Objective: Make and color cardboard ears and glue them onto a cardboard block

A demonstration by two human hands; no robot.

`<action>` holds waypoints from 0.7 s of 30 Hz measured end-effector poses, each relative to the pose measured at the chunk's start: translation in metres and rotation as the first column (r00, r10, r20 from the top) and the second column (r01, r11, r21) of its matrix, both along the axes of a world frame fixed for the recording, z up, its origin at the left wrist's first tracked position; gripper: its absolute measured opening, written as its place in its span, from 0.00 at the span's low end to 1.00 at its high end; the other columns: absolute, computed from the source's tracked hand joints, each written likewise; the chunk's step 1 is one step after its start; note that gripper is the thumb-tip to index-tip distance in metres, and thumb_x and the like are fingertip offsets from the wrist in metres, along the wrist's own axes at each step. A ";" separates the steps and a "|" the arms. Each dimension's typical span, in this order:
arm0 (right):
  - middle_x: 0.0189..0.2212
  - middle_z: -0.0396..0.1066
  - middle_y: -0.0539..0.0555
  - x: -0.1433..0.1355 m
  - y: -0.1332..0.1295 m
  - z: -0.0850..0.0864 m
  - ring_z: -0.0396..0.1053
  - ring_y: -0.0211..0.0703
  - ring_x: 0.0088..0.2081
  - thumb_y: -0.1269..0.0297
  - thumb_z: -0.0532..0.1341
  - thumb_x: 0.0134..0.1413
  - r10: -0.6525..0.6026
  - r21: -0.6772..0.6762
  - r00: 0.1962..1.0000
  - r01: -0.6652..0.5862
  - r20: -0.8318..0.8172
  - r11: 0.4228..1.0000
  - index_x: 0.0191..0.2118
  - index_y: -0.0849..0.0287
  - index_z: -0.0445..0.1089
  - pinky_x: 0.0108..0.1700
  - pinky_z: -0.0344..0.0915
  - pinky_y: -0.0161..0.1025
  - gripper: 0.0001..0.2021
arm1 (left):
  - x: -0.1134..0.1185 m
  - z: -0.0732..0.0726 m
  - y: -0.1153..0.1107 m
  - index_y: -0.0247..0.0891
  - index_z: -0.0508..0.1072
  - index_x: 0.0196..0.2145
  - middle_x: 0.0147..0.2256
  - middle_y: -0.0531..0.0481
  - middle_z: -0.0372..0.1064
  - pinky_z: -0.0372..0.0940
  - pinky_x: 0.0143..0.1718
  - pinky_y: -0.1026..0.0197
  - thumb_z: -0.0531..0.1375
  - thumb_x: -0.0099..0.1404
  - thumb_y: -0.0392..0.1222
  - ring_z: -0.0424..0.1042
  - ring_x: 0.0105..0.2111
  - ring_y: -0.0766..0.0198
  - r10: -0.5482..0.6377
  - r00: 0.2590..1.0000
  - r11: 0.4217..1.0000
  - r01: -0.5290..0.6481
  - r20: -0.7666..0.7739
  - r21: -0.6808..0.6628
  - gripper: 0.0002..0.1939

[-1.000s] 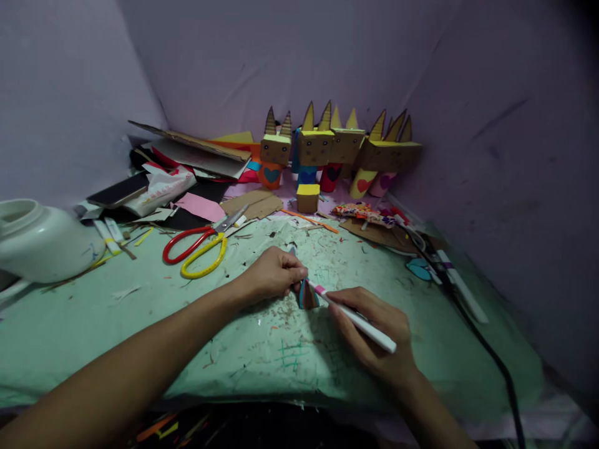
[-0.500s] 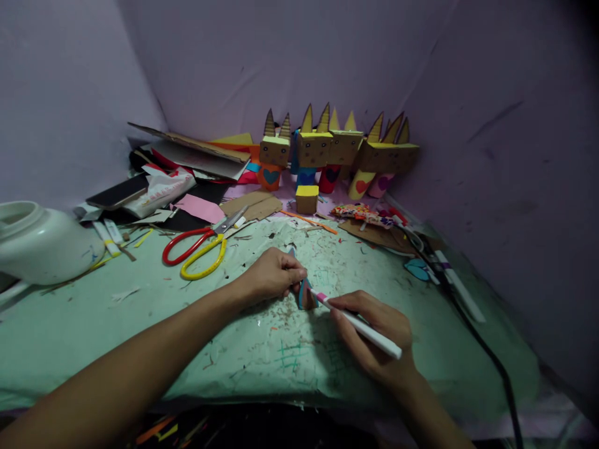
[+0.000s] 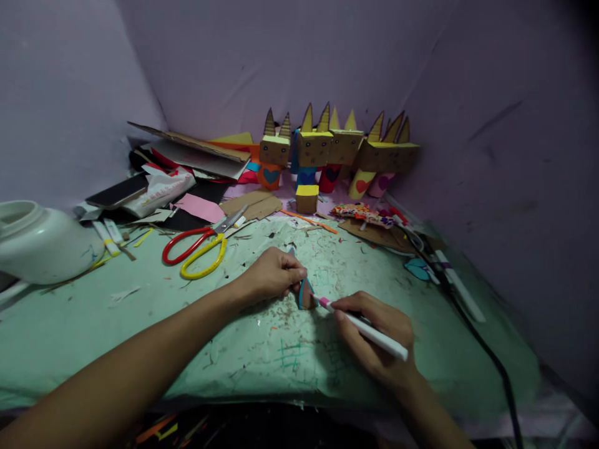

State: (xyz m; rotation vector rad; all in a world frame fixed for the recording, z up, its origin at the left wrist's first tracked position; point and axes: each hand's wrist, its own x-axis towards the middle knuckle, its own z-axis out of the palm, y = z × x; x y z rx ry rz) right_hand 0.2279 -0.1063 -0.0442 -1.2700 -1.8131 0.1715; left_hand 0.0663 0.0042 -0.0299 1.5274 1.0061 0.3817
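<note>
My left hand (image 3: pixel 276 272) pinches a small pointed cardboard piece (image 3: pixel 306 297) with blue edges and a brown middle, low over the green-covered table (image 3: pixel 224 362). The piece's tip pokes out above my fingers, and its wide end faces me. In my right hand (image 3: pixel 381 333) is a white marker (image 3: pixel 374 337) with a pink band, held like a pen. Its tip is at the right side of the cardboard piece; whether it touches is too small to tell. Red-and-yellow-handled scissors (image 3: pixel 203 249) lie open to the left of my hands.
Several cardboard-headed figures (image 3: pixel 314 149) with pointed ears stand along the back wall, a small cardboard box (image 3: pixel 307 199) before them. At left are a white jar (image 3: pixel 47 243), a phone (image 3: pixel 116 191) and stacked cardboard (image 3: pixel 201 146). A black cable (image 3: pixel 486 352) runs down the right side.
The marker and my right hand have shifted slightly right and down, away from the middle of the cardboard piece. My left hand stays in place.
</note>
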 end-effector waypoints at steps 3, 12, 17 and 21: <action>0.18 0.69 0.49 0.001 -0.001 0.000 0.65 0.37 0.17 0.70 0.56 0.50 -0.023 0.014 1.000 0.022 0.016 1.000 0.27 0.59 0.69 0.20 0.60 0.34 0.06 | 0.000 0.001 0.000 0.33 0.66 0.16 0.12 0.57 0.58 0.47 0.14 0.69 0.55 0.57 0.34 0.54 0.12 0.75 -0.014 1.000 1.000 0.014 0.002 0.006 0.13; 0.21 0.70 0.51 0.001 0.002 -0.002 0.67 0.36 0.19 0.72 0.56 0.50 0.030 0.006 1.000 -0.030 -0.002 1.000 0.30 0.60 0.70 0.21 0.62 0.34 0.05 | 0.001 0.000 0.000 0.32 0.67 0.17 0.14 0.57 0.60 0.48 0.14 0.69 0.55 0.58 0.33 0.54 0.12 0.75 0.009 1.000 1.000 -0.009 -0.010 -0.020 0.12; 0.21 0.71 0.51 0.001 0.001 -0.001 0.67 0.36 0.19 0.72 0.56 0.50 0.006 0.019 1.000 -0.006 0.000 1.000 0.30 0.61 0.70 0.21 0.61 0.34 0.05 | 0.001 0.004 -0.001 0.33 0.67 0.16 0.12 0.58 0.58 0.48 0.14 0.69 0.54 0.58 0.33 0.53 0.11 0.75 0.011 1.000 1.000 -0.011 -0.020 -0.021 0.13; 0.22 0.71 0.52 0.002 0.001 -0.002 0.68 0.36 0.20 0.73 0.56 0.50 0.024 0.013 1.000 -0.023 -0.021 1.000 0.31 0.62 0.70 0.22 0.61 0.33 0.05 | 0.001 0.005 -0.001 0.32 0.67 0.17 0.13 0.57 0.60 0.48 0.14 0.70 0.55 0.58 0.34 0.54 0.12 0.75 0.000 1.000 1.000 0.000 -0.018 -0.018 0.13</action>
